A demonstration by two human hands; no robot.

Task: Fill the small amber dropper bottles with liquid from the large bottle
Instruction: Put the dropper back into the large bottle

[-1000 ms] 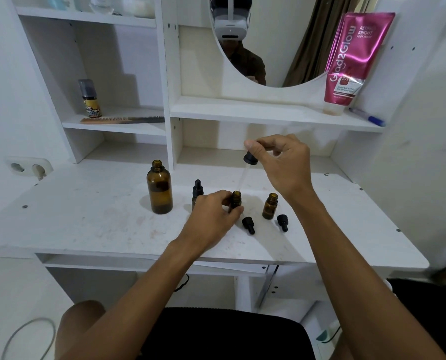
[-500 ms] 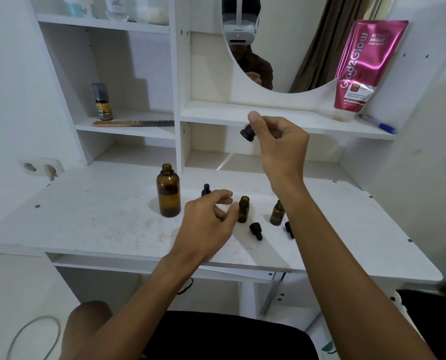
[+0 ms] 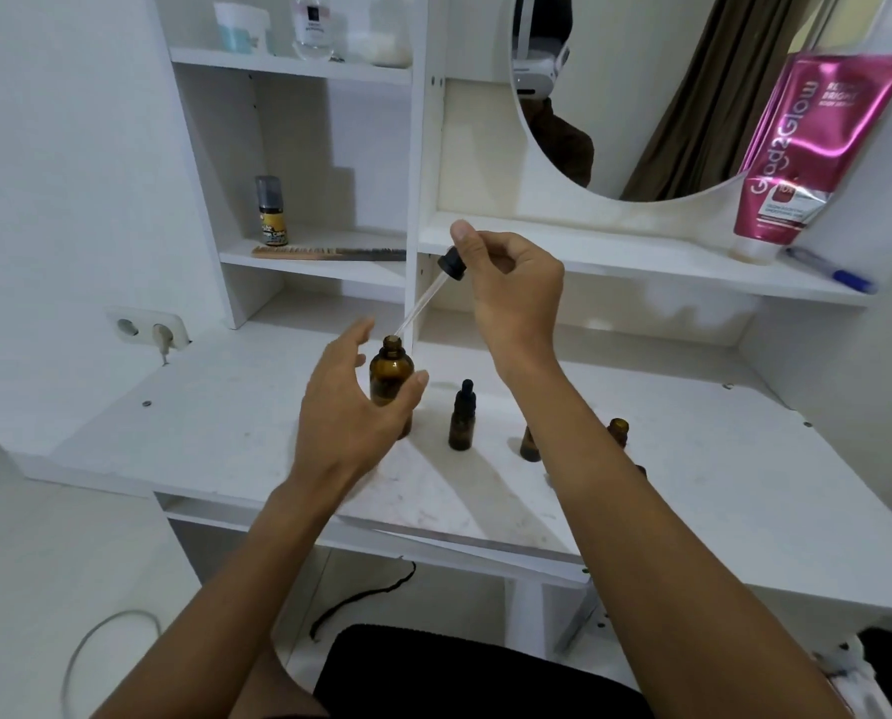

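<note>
Home vanity nook, white dressing table (image 3: 745,485), oval mirror (image 3: 656,96), body-serum tube (image 3: 817,147)

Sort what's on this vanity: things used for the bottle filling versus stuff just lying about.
In use:
- large amber bottle
- dropper in right hand
- left hand, open beside the large bottle
- capped small bottle
- open small bottle

Lying about:
- pink tube
- blue pen
- comb
- small spray bottle
</note>
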